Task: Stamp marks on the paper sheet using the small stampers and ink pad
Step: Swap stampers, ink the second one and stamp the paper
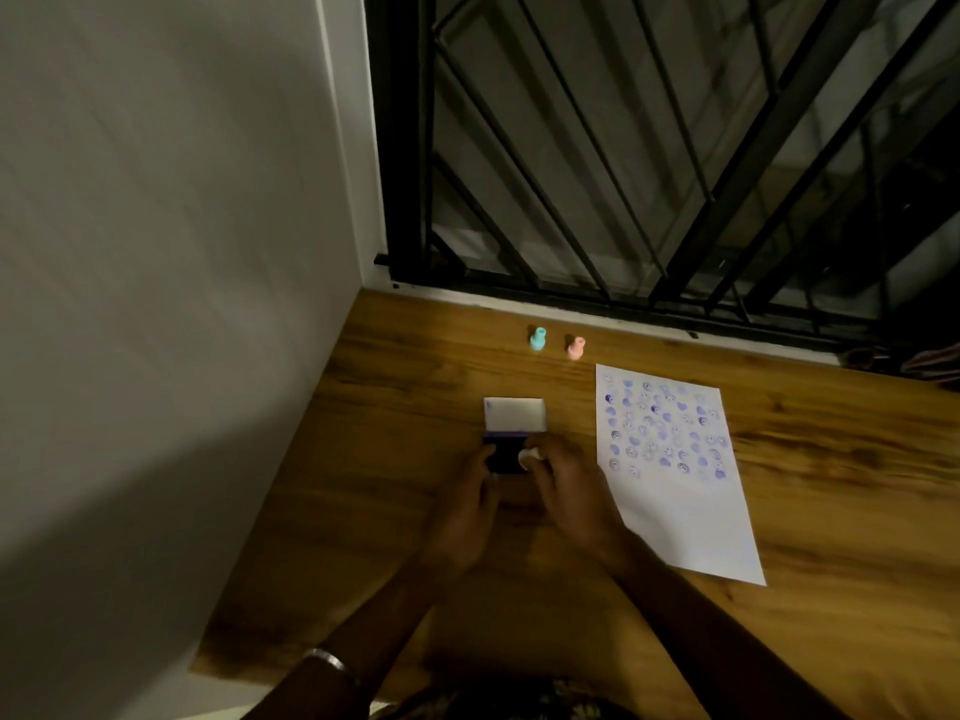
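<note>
A dark purple ink pad [504,457] lies on the wooden table with its white lid [514,414] flipped up behind it. My left hand [470,504] grips the pad's left side. My right hand [563,488] pinches a small white stamper [529,456] at the pad's right edge, touching or just above the ink. To the right lies the white paper sheet [680,506]; several rows of purple marks cover its upper half, and its lower half is blank. A teal stamper [537,338] and a pink stamper [575,348] stand upright near the back of the table.
The wooden table [363,511] fits into a corner, with a white wall on the left and a black metal window grille [623,174] behind. Some striped cloth [930,363] rests at the far right by the window sill. A bracelet circles my left wrist.
</note>
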